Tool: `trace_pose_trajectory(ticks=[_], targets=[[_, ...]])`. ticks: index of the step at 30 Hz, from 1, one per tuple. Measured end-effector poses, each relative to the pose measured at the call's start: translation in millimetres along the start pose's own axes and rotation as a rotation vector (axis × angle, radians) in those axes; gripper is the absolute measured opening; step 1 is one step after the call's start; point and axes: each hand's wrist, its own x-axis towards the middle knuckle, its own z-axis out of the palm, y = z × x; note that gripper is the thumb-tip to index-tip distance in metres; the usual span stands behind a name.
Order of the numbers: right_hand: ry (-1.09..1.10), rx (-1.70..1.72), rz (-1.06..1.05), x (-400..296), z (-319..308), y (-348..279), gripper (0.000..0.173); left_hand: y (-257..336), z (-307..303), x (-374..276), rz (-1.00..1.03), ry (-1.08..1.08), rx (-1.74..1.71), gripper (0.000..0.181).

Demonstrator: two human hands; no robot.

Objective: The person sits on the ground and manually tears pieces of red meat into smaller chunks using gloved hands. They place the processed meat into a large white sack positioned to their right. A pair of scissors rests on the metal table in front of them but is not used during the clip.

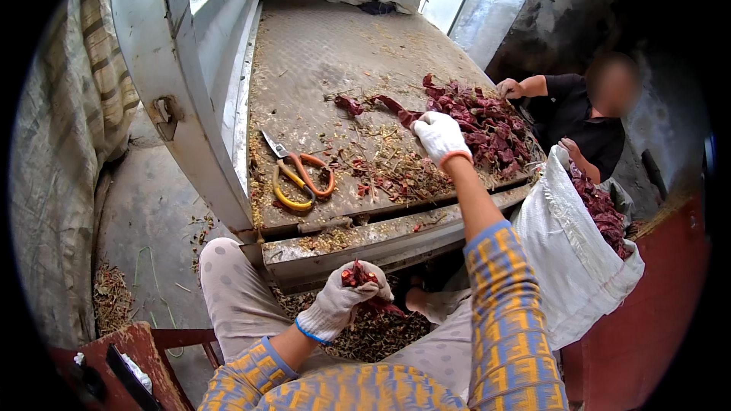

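Observation:
Dried red chili peppers are bunched in my left hand (pixel 346 298), which wears a white knit glove and is closed around them above my lap. Reaching over the metal platform, my gloved right hand (pixel 440 136) has its fingers on a dark red dried pepper (pixel 406 117) at the left edge of the pile of dried peppers (pixel 485 120). Scissors (pixel 300 177) with orange and yellow handles lie on the platform at the left. Seeds, stems and pepper scraps (pixel 400 177) are scattered between the scissors and the pile.
A person in a dark shirt (pixel 577 108) sits at the right, one hand at the pile. A white woven sack (pixel 565 251) of dried peppers stands nearer me. A metal post (pixel 171 91) rises at the left, beside a red wooden stool (pixel 125 359). Plant scraps cover the floor below.

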Motion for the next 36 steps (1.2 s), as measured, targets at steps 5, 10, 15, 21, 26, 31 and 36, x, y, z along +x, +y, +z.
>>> trace_pose_trajectory(ticks=[5,10,15,21,26,31,36], targets=[[-0.445,0.415,0.109,-106.8,-66.5,-36.2,0.016,-5.5,-6.2,1.9,0.145,-0.014,0.11,0.026],[-0.804,0.042,0.061,-185.0,-82.0,-45.0,0.029,3.2,8.0,2.1,0.174,-0.002,0.293,0.027],[-0.924,0.154,0.03,-215.6,-42.8,-53.3,0.03,-6.7,17.5,-8.1,-0.031,0.006,0.274,0.018],[-0.713,0.709,0.102,-237.0,-32.9,-34.1,0.033,-11.2,-0.3,-2.8,0.021,0.068,-0.087,0.018],[-0.627,0.968,-0.002,-257.2,-20.5,-22.1,0.034,-14.6,-0.5,-4.7,-0.056,0.079,-0.311,0.02],[-0.278,0.616,-0.473,-255.7,6.8,-14.0,0.027,-13.2,3.9,-4.7,-0.063,0.059,-0.229,0.024],[-0.041,0.364,-0.729,-258.3,8.3,-27.5,0.02,-4.5,13.3,-0.9,-0.019,0.05,-0.184,0.041]])
